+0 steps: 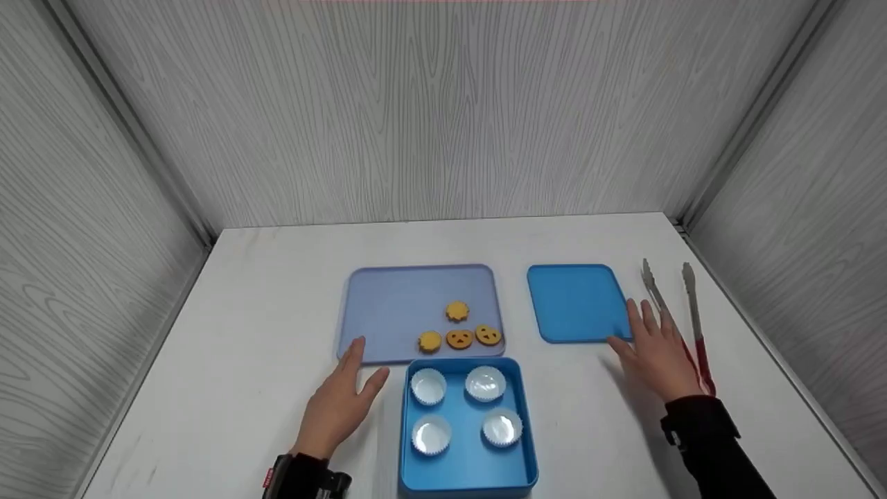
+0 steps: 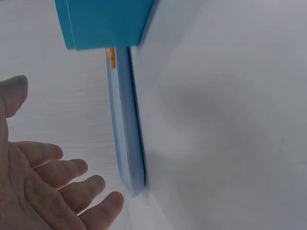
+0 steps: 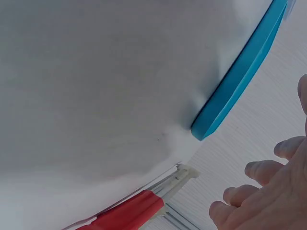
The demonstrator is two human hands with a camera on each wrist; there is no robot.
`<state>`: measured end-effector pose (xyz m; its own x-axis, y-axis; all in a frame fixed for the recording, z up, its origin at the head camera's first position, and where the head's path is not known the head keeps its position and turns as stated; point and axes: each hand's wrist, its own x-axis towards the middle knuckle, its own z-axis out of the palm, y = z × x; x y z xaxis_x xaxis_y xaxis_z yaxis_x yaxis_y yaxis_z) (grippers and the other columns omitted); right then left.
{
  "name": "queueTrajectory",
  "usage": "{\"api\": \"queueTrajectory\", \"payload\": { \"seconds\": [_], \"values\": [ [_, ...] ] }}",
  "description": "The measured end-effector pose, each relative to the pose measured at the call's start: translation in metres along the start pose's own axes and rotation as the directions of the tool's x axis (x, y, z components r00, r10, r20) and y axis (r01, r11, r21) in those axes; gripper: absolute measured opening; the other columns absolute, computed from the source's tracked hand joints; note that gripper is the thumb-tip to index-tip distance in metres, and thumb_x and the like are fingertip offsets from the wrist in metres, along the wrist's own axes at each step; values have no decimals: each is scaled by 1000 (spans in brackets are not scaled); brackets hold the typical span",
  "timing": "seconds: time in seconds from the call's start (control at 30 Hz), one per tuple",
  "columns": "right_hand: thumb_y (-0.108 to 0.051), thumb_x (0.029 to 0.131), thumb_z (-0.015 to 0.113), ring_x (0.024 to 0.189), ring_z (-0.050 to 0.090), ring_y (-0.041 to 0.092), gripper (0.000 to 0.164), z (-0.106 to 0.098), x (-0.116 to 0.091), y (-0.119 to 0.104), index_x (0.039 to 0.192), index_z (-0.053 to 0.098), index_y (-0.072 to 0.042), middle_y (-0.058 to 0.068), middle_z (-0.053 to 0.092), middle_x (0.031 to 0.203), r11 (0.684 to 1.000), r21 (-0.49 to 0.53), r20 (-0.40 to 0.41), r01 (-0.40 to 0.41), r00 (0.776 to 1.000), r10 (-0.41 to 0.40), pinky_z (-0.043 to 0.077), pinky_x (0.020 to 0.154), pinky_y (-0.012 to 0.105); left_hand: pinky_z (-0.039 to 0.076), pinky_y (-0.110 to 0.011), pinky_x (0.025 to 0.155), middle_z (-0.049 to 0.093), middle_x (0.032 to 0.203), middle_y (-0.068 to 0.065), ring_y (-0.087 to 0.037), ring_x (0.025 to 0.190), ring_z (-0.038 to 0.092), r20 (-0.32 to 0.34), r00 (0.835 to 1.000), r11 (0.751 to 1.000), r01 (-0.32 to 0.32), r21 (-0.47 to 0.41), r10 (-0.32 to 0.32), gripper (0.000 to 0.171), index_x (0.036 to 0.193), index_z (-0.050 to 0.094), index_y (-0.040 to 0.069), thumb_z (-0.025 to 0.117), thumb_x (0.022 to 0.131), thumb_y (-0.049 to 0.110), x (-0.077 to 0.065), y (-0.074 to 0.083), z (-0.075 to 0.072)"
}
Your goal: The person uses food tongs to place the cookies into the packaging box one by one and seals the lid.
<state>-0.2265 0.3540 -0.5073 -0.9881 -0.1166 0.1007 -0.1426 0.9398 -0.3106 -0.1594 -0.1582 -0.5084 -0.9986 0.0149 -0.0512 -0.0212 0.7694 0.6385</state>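
My left hand point(image 1: 339, 404), fingers extended and thumb spread, is over the table just left of the deep blue box point(image 1: 469, 473), its fingertips by the near left corner of the lavender tray point(image 1: 395, 298). Several white paper cups point(image 1: 431, 435) stand inside the box. On the tray lie two yellow flower-shaped cookies point(image 1: 457, 311) and two brown face cookies point(image 1: 459, 339). At the right, my right hand point(image 1: 658, 357) is spread, holding nothing, near the corner of the flat blue lid point(image 1: 578, 303). It partly covers the red-handled tongs point(image 1: 701, 353), whose metal arms stand apart.
A white table point(image 1: 256, 312) carries everything. Grey wood-grain panels point(image 1: 443, 111) rise at the back and on both sides. The box sits right against the near edge of the lavender tray, and the tongs lie along the right side.
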Motion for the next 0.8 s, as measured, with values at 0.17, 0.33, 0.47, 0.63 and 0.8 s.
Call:
{"api": "queueTrajectory", "payload": {
  "seconds": [0.17, 0.33, 0.47, 0.63, 0.8],
  "values": [
    [-47, 103, 54, 138, 22, 66, 87, -3, -1, 13, 160, 15, 5, 40, 21, 158, 999, -6, -75, -32, 997, 31, 24, 107, 75, 44, -53, 107, 48, 155, -17, -38, 136, 52, 42, 999, 991, 14, -132, -9, 74, 158, 37, 7, 56, 102, 50, -15, 13, 12],
    [-34, 102, 60, 121, 37, 67, 76, -4, -4, 28, 157, 26, 4, 42, 37, 142, 996, -45, -212, -71, 975, 60, 34, 90, 78, 48, -50, 102, 52, 151, -17, -36, 132, 57, 125, 992, 958, 59, -279, -24, 71, 156, 40, 4, 60, 101, 44, -27, 22, 20],
    [-29, 102, 60, 117, 37, 68, 72, -6, -7, 40, 155, 28, 6, 43, 39, 135, 990, -50, -226, -131, 967, 116, 32, 87, 78, 49, -49, 102, 50, 151, -22, -39, 131, 57, 173, 985, 936, 84, -342, -25, 73, 155, 40, 1, 62, 100, 42, -34, 26, 25],
    [-29, 100, 60, 111, 39, 70, 73, -7, -10, 57, 151, 28, 13, 48, 41, 128, 979, -34, -200, -203, 961, 193, 35, 82, 78, 48, -48, 103, 46, 154, -24, -40, 133, 55, 230, 973, 924, 118, -364, -33, 75, 155, 39, -2, 66, 98, 39, -37, 27, 31],
    [-32, 101, 57, 106, 40, 71, 78, -6, -12, 72, 146, 23, 21, 51, 38, 122, 961, -40, -134, -274, 954, 267, 39, 77, 76, 46, -49, 104, 44, 155, -23, -40, 135, 52, 236, 970, 921, 138, -364, -53, 73, 154, 41, -2, 68, 97, 34, -39, 26, 37]
  ]
}}
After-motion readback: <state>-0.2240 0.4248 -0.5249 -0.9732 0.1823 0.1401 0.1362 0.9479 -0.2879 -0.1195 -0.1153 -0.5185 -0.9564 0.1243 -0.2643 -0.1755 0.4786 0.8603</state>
